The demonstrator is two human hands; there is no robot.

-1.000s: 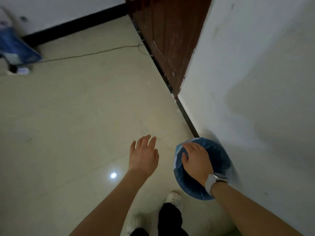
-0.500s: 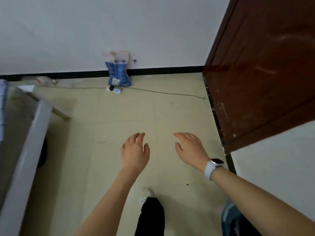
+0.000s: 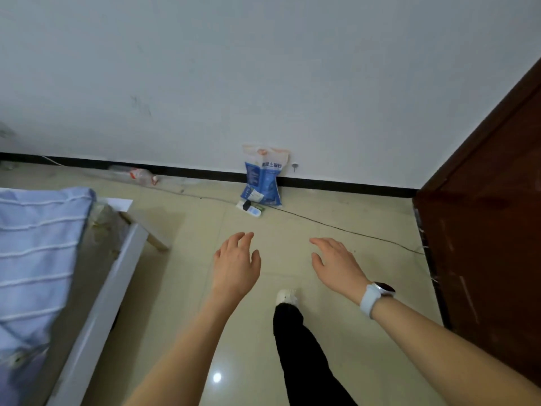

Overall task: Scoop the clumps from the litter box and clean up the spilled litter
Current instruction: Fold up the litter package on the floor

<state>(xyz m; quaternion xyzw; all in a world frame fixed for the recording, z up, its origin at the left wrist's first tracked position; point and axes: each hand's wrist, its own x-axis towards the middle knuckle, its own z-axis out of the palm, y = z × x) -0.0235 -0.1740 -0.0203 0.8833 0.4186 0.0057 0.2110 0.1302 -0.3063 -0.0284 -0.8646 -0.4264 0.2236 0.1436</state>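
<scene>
Both my hands hang in front of me above the beige tiled floor and hold nothing. My left hand [image 3: 236, 266] has relaxed, spread fingers. My right hand [image 3: 336, 265], with a white watch on the wrist, is also open, palm down. A blue and white bag of cat litter [image 3: 263, 175] leans upright against the far wall. No litter box, scoop or bin is in view.
A bed with a light blue striped cover [image 3: 35, 259] and a white frame [image 3: 102, 303] fills the left. A dark brown door [image 3: 486, 230] stands on the right. A power strip [image 3: 248, 208] and a thin cable [image 3: 351, 231] lie on the floor. An empty plastic bottle [image 3: 134, 173] lies by the skirting.
My right hand has left the blue-lined bin, which has gone out of view. The view has swung left and up towards the far wall, the bed and the litter bag.
</scene>
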